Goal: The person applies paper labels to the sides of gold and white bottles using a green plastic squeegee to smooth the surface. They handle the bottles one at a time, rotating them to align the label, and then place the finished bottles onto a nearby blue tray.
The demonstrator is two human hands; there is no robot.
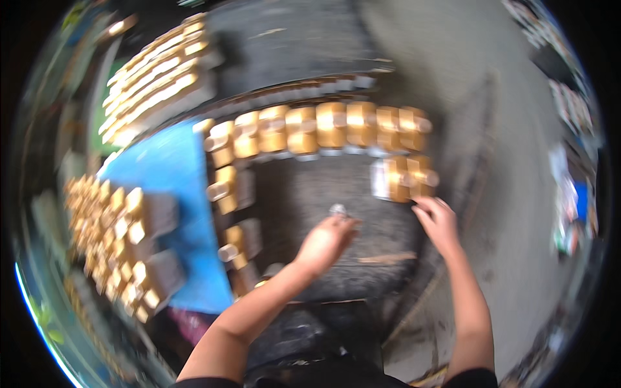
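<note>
My left hand (328,240) is closed over the dark worktop, with a small whitish, shiny piece (337,210) at its fingertips; blur hides what kind it is. To the right, my right hand (440,223) reaches its fingers, slightly apart, to the near edge of a gold-topped block (422,176). Whether the fingers touch that block is hard to make out. Another gold-topped block (396,179) with a white side stands against it. Behind them a curved row of similar gold-topped blocks (330,124) runs leftward and bends down along the left side of the worktop (304,187).
A blue board (171,168) lies to the left, with many small gold pieces (110,233) stacked on its near side. Rows of gold-topped blocks (162,77) stand at the far left. A dark surface (284,39) extends beyond the row. Grey floor (517,161) lies to the right.
</note>
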